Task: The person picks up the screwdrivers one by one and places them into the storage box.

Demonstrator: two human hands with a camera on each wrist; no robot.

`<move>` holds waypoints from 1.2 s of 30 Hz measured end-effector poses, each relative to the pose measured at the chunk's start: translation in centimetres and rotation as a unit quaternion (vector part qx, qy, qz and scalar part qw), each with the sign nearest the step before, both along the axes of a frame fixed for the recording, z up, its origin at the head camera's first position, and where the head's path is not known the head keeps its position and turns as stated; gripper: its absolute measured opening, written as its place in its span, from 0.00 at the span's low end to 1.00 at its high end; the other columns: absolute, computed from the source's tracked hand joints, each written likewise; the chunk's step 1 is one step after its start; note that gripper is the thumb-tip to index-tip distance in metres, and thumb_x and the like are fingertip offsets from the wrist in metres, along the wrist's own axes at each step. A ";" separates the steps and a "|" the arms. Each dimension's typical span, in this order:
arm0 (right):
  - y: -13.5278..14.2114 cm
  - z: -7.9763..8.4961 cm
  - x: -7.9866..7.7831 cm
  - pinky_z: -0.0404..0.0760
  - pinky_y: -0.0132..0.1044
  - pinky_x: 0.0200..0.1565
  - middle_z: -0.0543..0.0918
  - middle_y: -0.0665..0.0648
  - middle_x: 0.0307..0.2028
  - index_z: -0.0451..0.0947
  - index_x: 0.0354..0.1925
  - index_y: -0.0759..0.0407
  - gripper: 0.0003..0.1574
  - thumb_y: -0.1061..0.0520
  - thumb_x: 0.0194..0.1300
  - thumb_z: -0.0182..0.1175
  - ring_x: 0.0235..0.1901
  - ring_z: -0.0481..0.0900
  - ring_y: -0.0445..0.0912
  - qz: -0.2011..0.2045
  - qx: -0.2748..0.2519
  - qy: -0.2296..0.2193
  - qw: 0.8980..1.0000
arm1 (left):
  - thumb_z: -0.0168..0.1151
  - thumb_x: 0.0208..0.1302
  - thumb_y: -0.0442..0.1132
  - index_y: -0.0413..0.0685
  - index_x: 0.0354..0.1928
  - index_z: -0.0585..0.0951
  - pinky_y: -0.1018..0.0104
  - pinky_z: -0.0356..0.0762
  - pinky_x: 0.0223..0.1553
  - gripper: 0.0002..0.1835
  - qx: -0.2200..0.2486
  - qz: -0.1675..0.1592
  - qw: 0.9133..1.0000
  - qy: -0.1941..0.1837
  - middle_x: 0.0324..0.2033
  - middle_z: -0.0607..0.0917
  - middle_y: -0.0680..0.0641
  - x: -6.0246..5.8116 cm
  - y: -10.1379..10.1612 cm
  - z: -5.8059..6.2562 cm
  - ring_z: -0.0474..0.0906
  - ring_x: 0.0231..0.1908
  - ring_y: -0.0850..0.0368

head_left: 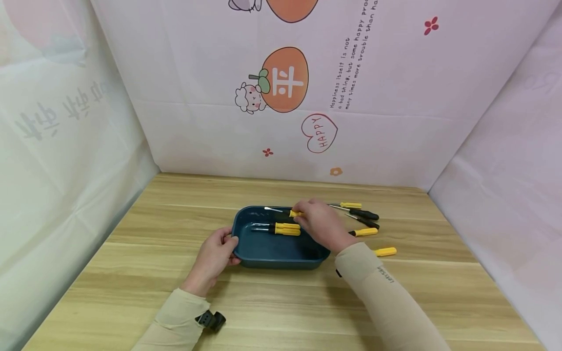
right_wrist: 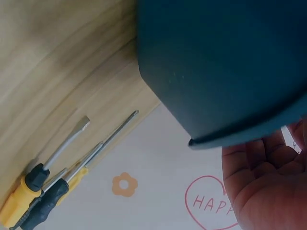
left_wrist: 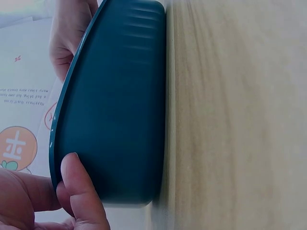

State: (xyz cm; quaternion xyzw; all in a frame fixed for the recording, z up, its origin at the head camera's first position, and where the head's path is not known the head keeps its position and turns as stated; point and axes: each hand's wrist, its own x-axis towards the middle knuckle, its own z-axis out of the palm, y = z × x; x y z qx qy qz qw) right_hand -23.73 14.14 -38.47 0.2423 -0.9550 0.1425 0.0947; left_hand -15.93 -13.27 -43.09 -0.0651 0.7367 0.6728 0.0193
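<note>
A dark teal plastic bin point(head_left: 281, 264) sits on the wooden table. My left hand point(head_left: 215, 254) grips its left rim, and the left wrist view shows fingers point(left_wrist: 79, 184) against the bin's outer wall. Over the back right part of the bin, my right hand point(head_left: 322, 223) holds a screwdriver point(head_left: 293, 213) by its yellow handle, the flat metal tip pointing left. Inside lie yellow-handled screwdrivers point(head_left: 286, 229) side by side, shafts to the left. In the right wrist view the bin's wall point(right_wrist: 216, 72) hides what the right hand point(right_wrist: 268, 187) holds.
Right of the bin, several screwdrivers lie on the table point(head_left: 272, 312), among them a black-handled one point(head_left: 364, 214) and a yellow-handled one point(head_left: 385, 251). My right sleeve point(head_left: 360, 265) partly covers some. Printed white cloth point(head_left: 197, 141) stands behind and at both sides.
</note>
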 end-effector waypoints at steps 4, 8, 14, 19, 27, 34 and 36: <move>-0.3 -0.4 0.1 0.87 0.44 0.51 0.86 0.52 0.47 0.85 0.53 0.49 0.12 0.52 0.74 0.66 0.43 0.81 0.47 0.002 0.003 0.001 1.000 | 0.52 0.80 0.35 0.36 0.70 0.72 0.68 0.85 0.31 0.22 0.001 -0.002 1.000 0.002 0.44 0.78 0.37 0.1 0.0 0.0 0.80 0.29 0.55; -0.6 -0.7 0.1 0.87 0.44 0.53 0.87 0.52 0.48 0.85 0.53 0.49 0.12 0.51 0.74 0.66 0.45 0.82 0.46 0.006 0.012 0.002 1.000 | 0.52 0.80 0.36 0.36 0.71 0.72 0.67 0.86 0.31 0.22 0.002 -0.002 1.000 0.001 0.43 0.78 0.38 0.0 -0.1 0.0 0.80 0.29 0.55; -1.1 -1.3 0.0 0.87 0.43 0.53 0.87 0.52 0.47 0.86 0.52 0.51 0.12 0.53 0.72 0.68 0.47 0.82 0.47 0.019 0.017 -0.003 1.000 | 0.52 0.80 0.36 0.36 0.71 0.72 0.67 0.86 0.31 0.22 -0.003 -0.001 1.000 0.001 0.42 0.77 0.38 0.1 -0.1 0.0 0.80 0.29 0.55; -1.6 -1.7 -0.1 0.87 0.42 0.51 0.86 0.52 0.47 0.87 0.51 0.51 0.12 0.53 0.71 0.69 0.46 0.81 0.47 0.017 0.024 -0.011 0.999 | 0.53 0.80 0.36 0.36 0.70 0.72 0.67 0.86 0.31 0.22 -0.004 -0.002 1.000 0.003 0.41 0.77 0.40 0.1 -0.1 0.0 0.80 0.29 0.56; -2.2 -2.1 -0.1 0.86 0.41 0.49 0.87 0.50 0.44 0.87 0.50 0.49 0.12 0.51 0.70 0.70 0.41 0.80 0.44 0.008 0.034 -0.025 0.999 | 0.52 0.80 0.36 0.35 0.70 0.73 0.67 0.86 0.31 0.22 -0.006 -0.002 1.000 0.004 0.42 0.78 0.39 0.1 -0.1 -0.1 0.80 0.29 0.55; -2.6 -2.3 0.0 0.86 0.43 0.50 0.87 0.50 0.45 0.87 0.51 0.48 0.12 0.50 0.71 0.69 0.43 0.82 0.45 0.008 0.040 -0.037 0.999 | 0.52 0.80 0.36 0.36 0.68 0.74 0.67 0.86 0.31 0.20 -0.010 0.002 1.000 -0.002 0.41 0.78 0.39 0.0 -0.2 -0.1 0.80 0.28 0.54; -2.7 -2.3 0.0 0.86 0.42 0.51 0.87 0.49 0.45 0.86 0.51 0.47 0.12 0.50 0.71 0.69 0.43 0.82 0.44 0.008 0.044 -0.040 0.998 | 0.52 0.79 0.36 0.36 0.68 0.74 0.67 0.87 0.31 0.21 -0.009 0.003 1.000 -0.002 0.41 0.78 0.38 0.0 -0.2 -0.1 0.80 0.28 0.54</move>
